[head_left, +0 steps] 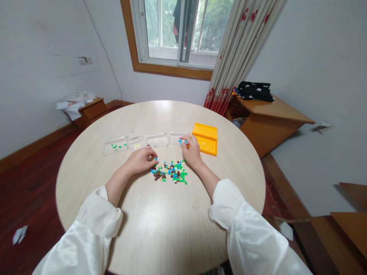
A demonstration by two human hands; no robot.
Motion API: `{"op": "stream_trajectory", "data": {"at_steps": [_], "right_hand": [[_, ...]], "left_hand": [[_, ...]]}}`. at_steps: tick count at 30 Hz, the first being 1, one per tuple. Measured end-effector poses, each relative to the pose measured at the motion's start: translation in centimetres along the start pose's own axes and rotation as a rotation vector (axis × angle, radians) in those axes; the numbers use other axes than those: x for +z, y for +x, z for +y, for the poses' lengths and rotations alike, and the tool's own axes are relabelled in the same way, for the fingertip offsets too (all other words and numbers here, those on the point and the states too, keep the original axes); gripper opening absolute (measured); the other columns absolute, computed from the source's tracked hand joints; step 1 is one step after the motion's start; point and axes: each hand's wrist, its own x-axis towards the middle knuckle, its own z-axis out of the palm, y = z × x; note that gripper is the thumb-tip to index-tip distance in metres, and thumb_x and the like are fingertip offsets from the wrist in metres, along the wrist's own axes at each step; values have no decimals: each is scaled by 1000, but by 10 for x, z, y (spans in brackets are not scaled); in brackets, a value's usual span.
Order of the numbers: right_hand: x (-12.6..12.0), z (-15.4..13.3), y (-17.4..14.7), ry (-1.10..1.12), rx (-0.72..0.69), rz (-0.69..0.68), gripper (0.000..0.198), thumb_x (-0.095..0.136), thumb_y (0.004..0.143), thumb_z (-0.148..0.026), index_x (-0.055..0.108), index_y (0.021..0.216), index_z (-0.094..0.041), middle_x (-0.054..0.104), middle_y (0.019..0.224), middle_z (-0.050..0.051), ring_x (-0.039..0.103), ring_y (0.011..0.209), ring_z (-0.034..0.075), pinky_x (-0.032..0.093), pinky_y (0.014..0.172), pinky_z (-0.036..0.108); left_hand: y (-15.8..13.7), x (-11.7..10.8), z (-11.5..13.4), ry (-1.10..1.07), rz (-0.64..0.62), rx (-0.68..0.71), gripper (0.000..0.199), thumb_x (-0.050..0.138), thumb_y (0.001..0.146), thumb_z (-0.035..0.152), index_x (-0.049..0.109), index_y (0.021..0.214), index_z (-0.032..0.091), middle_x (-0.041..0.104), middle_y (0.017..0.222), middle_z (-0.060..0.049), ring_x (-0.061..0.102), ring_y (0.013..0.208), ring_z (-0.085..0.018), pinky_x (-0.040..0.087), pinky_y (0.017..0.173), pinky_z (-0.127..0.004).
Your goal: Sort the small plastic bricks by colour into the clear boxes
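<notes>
My left hand [142, 158] is at the left edge of a loose pile of small toy building bricks [174, 172] in green, blue, brown and pale yellow. Its thumb and forefinger are closed on a small blue brick [156, 159]. Over the right end of a clear plastic box [174, 143] holding several blue bricks [180, 141] is my right hand [192, 151]. Its fingers are curved and apart, and I see nothing held between them. Part of that box is hidden behind the hand.
Other clear boxes stand in a row: one with green bricks [115, 149], one with yellow bricks [136, 146], and another clear box [157, 144] with a dark speck. An open yellow case [205, 131] lies right of them on the round table [160, 217].
</notes>
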Motion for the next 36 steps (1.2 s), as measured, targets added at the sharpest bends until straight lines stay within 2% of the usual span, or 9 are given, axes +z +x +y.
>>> {"op": "stream_trajectory", "data": {"at_steps": [6,15,23,30,36], "right_hand": [[0,1,-1,-10,-18,-2,30,43,76,-8,66,90,-19,60,94,8,55,94,23,46,86,38],[-1,1,-1,4,-8,-22,27,44,77,-10,66,90,-19,61,93,8,55,95,25,45,88,42],[0,-1,-1,-16,-36,-2,28,44,76,-8,66,88,-19,62,90,7,57,90,22,47,85,39],[0,-1,-1,-5,-35,-22,26,44,76,-7,65,87,-18,63,90,7,58,91,22,48,83,38],[0,-1,-1,1,-42,-33,27,43,75,-7,65,87,-18,64,89,7,58,88,21,48,82,36]], "left_hand": [[0,0,2,27,-39,-15,18,57,74,28,70,78,17,64,77,-5,57,71,-18,42,67,-29],[1,2,5,-33,-17,23,13,56,72,22,67,73,17,62,70,-3,56,66,-16,43,65,-27],[2,5,1,-76,79,3,15,53,77,27,64,77,17,62,74,-3,55,69,-17,44,66,-28],[1,8,0,-155,116,-41,18,53,78,29,64,83,16,65,75,-4,53,62,-15,42,63,-27],[2,8,2,-155,150,-87,21,51,79,29,66,84,16,64,69,-2,53,60,-14,41,61,-27]]}}
